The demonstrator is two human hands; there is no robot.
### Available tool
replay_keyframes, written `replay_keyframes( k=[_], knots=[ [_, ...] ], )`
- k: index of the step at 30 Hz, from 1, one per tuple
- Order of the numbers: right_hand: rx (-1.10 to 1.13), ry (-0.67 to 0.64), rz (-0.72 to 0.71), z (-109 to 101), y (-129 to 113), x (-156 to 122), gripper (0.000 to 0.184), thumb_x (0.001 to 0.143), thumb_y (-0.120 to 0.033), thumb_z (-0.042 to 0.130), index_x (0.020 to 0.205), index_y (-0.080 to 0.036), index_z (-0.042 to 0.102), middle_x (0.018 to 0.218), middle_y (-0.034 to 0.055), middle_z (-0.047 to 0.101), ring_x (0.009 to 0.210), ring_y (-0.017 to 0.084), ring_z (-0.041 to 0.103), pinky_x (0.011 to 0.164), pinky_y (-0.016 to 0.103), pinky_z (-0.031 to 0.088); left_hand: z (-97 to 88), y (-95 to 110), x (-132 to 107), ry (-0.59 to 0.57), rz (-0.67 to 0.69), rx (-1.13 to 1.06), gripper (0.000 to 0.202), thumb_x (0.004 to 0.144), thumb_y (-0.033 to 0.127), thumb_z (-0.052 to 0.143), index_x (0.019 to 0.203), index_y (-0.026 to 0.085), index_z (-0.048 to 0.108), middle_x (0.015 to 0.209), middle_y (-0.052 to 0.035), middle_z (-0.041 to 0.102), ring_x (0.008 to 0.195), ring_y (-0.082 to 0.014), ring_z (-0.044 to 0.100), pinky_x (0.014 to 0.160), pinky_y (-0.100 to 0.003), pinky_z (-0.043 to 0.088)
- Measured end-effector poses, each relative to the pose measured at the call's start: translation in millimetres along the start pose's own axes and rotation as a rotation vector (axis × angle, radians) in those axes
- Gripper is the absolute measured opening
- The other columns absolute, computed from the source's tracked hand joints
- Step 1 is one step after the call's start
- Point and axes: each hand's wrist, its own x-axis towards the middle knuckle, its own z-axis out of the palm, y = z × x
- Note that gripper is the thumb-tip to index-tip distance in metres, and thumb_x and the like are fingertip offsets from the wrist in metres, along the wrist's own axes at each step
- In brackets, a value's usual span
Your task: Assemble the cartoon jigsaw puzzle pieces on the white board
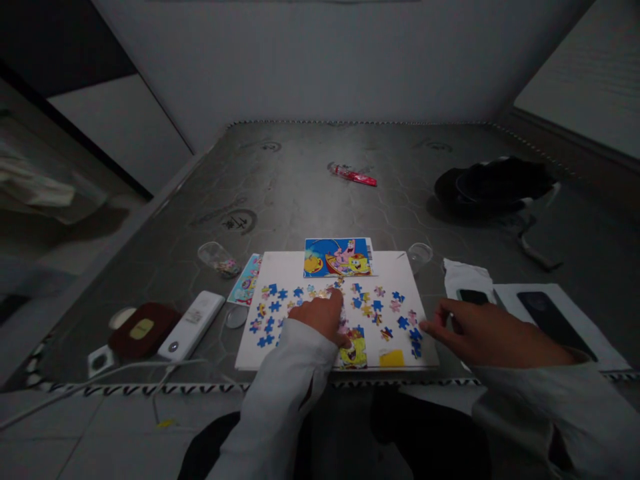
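Note:
A white board (290,267) carries many loose jigsaw pieces (275,307), mostly blue, pink and yellow. At its near edge lies a joined patch of puzzle (354,353) with a yellow cartoon face. My left hand (320,317) rests over the middle of the board, index fingertip down among the pieces and thumb spread towards the patch. Its palm and wrist hide some pieces. Beside the board's right edge is my right hand (480,330), fingers apart, one fingertip close to blue pieces (415,340). The picture card (337,257) lies at the board's far edge.
Left of the board are a clear cup (219,259), a second card (246,280), a white power bank (193,323) with a cable and a brown case (144,330). Phones (555,323) lie at right. Farther back are a red packet (353,175) and a black bag (495,187).

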Motion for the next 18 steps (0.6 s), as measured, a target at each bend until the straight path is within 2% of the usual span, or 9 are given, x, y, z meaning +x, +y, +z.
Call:
replay_keyframes(
  k=[10, 13, 15, 18],
  knots=[
    [-0.032, -0.014, 0.050, -3.8, -6.3, -0.1, 0.046, 0.087, -0.069, 0.045, 0.086, -0.027, 0.065, 0.083, 0.0085, 0.071, 0.073, 0.026, 0.066, 0.059, 0.036, 0.041, -3.8, 0.1, -6.3, 0.029, 0.042, -0.001, 0.069, 0.067, 0.040, 0.084, 0.125, 0.025, 0.051, 0.119, -0.0102, 0.070, 0.102, -0.0324, 0.069, 0.083, -0.045, 0.054],
    [-0.027, -0.016, 0.074, -6.0, -6.9, -1.4, 0.046, 0.087, -0.069, 0.045, 0.085, -0.028, 0.066, 0.082, 0.0082, 0.071, 0.074, 0.026, 0.067, 0.058, 0.036, 0.042, -9.5, -0.7, -12.9, 0.066, 0.034, -0.012, 0.061, 0.073, 0.046, 0.079, 0.124, 0.027, 0.051, 0.121, -0.0078, 0.070, 0.102, -0.0308, 0.068, 0.082, -0.043, 0.054],
    [-0.027, -0.015, 0.088, -7.6, -9.5, -3.0, 0.046, 0.086, -0.068, 0.046, 0.085, -0.027, 0.066, 0.081, 0.0091, 0.071, 0.073, 0.028, 0.067, 0.057, 0.037, 0.042, -14.8, -6.9, -15.9, 0.094, 0.006, -0.020, 0.052, 0.077, 0.051, 0.073, 0.120, 0.029, 0.053, 0.119, -0.0057, 0.071, 0.103, -0.0295, 0.068, 0.081, -0.042, 0.054],
    [-0.042, -0.012, 0.086, -8.5, -17.6, -6.1, 0.042, 0.087, -0.064, 0.048, 0.083, -0.026, 0.066, 0.081, 0.0100, 0.071, 0.073, 0.028, 0.067, 0.057, 0.038, 0.043, -21.9, -25.6, -15.7, 0.119, -0.055, -0.025, 0.037, 0.083, 0.050, 0.068, 0.112, 0.030, 0.058, 0.114, -0.0040, 0.073, 0.103, -0.0282, 0.068, 0.082, -0.041, 0.053]
  ],
)
